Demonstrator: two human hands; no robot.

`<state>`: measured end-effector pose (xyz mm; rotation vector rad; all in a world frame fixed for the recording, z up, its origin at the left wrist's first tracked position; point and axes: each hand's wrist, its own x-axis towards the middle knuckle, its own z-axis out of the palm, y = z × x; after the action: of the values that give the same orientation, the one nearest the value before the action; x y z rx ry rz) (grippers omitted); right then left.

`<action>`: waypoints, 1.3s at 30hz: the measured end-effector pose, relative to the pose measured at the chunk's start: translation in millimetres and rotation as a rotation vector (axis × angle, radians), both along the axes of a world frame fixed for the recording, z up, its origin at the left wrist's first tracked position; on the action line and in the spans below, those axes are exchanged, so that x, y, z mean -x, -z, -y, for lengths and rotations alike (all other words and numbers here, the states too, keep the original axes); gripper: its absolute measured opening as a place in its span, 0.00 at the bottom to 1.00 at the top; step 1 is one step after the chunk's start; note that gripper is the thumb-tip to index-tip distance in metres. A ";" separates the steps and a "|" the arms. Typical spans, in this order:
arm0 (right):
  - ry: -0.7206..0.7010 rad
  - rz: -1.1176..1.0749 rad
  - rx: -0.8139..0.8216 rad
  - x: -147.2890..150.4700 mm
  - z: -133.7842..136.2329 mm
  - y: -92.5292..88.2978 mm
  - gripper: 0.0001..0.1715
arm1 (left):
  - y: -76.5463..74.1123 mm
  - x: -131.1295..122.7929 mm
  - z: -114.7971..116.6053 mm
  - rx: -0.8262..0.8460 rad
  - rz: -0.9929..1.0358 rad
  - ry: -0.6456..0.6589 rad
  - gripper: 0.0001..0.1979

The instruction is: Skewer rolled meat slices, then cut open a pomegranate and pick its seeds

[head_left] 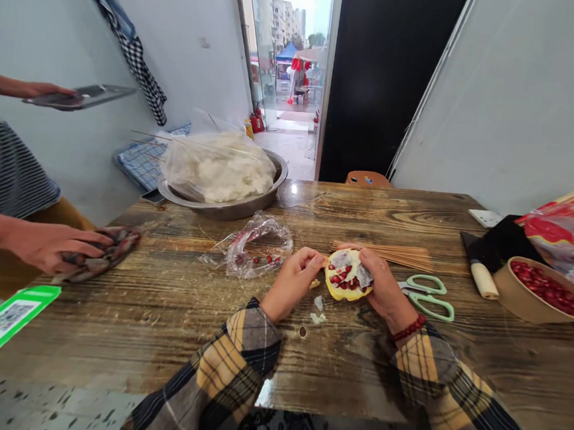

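My right hand (385,286) is wrapped around an opened pomegranate (349,286) with yellow rind, red seeds and pale membrane, holding it above the table. At the fruit's left edge, my left hand (293,282) has thumb and forefinger pinched together; what lies between the fingertips is too small to make out. Small pale scraps of membrane (317,318) lie on the table just below. Left of my hands sits a crumpled clear plastic bag (259,249) with a few red seeds in it. Green-handled scissors (429,299) rest right of my right hand.
Thin wooden skewers (403,256) lie behind the fruit. On the right are a paper bowl of pomegranate seeds (550,285) and a wooden-handled knife (483,278). A metal basin (248,208) holds a white bagged mass. At left, another person's hand (66,247) presses a cloth (107,257) on the table.
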<state>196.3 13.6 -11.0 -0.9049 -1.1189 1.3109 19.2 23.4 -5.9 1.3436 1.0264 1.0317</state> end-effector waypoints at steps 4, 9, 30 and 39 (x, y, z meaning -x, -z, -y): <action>-0.014 0.095 -0.012 -0.2 -0.7 1.7 0.18 | -7.5 -0.7 4.8 0.058 0.023 0.104 0.21; -0.046 0.165 -0.003 -1.1 -0.9 2.4 0.19 | -9.7 1.2 4.1 0.011 -0.015 0.165 0.18; -0.057 -0.013 0.203 -2.0 -1.6 6.7 0.21 | -13.5 10.2 -0.7 0.330 0.343 0.079 0.09; -0.019 -0.058 0.188 0.6 -0.3 5.5 0.22 | -34.0 41.7 -15.7 -0.116 0.144 -0.338 0.12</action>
<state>195.8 13.9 -16.5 -0.9891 -0.9734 1.4666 -22.5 39.0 28.1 1.1907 1.1213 1.4386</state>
